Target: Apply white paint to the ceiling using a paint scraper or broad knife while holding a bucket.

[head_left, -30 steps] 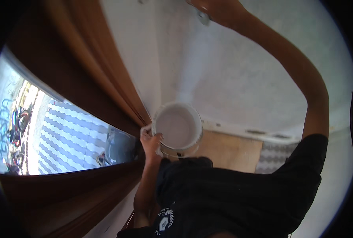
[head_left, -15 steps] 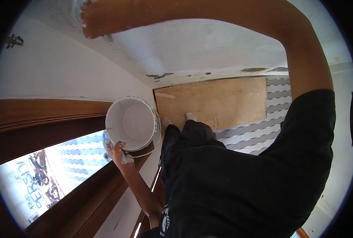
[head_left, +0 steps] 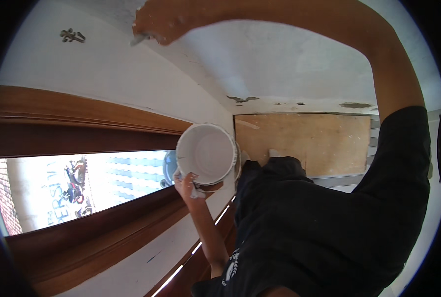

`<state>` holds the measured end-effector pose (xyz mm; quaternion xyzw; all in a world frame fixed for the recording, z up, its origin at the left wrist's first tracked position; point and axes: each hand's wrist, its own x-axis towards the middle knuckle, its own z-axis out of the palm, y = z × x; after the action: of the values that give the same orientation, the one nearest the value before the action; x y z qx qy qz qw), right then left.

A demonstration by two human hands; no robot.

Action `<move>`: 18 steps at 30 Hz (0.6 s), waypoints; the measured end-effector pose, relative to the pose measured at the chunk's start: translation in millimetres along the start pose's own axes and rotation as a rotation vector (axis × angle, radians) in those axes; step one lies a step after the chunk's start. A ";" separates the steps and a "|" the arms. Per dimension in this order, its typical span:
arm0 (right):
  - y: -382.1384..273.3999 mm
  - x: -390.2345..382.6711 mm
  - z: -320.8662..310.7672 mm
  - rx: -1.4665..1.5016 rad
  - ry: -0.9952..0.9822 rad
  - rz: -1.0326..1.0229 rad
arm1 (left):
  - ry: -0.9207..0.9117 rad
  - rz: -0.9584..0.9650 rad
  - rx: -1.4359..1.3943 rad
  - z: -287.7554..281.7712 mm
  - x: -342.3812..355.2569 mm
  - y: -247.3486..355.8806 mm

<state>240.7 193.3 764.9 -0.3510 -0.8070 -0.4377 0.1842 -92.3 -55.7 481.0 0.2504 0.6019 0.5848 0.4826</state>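
My left hand (head_left: 188, 186), speckled with pale paint, grips the lower-left rim of a white bucket (head_left: 205, 151), which has pale residue inside and a wire handle hanging below. A whitish crumpled piece of material sits at my left wrist, too small to name. High at the upper left, my right hand (head_left: 155, 24) is closed on a small grey flat-bladed tool (head_left: 139, 39), mostly hidden by the fingers, against or very near the white plastered wall (head_left: 215, 67). I cannot tell whether the blade touches it.
A brown wooden window frame (head_left: 62, 104) opens onto bright tiles, parked motorbikes and a blue-grey object. A metal fitting (head_left: 72, 35) is on the upper-left wall. Below lies a plywood board (head_left: 309, 141) under my feet, on grey-and-white patterned flooring. Flaked patches (head_left: 354, 105) mark the wall.
My view has swung, so window and wall shifted. My right hand moved from top centre to the upper left, then slightly rightward. My left hand still holds the bucket.
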 end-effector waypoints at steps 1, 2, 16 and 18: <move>1.8 5.9 -3.9 0.000 0.011 0.008 | 0.001 0.019 0.004 6.2 -2.3 2.1; 2.9 11.4 -7.9 0.002 0.022 0.015 | -0.010 0.021 -0.049 11.8 -5.0 4.3; -1.8 75.2 -62.9 -0.010 0.079 -0.001 | -0.094 -0.011 -0.164 17.0 0.6 10.9; -1.9 86.2 -74.9 -0.027 0.085 -0.014 | -0.101 -0.005 -0.170 18.3 2.4 12.0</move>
<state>179.5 164.9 857.1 -0.3289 -0.7949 -0.4645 0.2104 -80.5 -42.9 494.4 0.2362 0.5255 0.6193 0.5333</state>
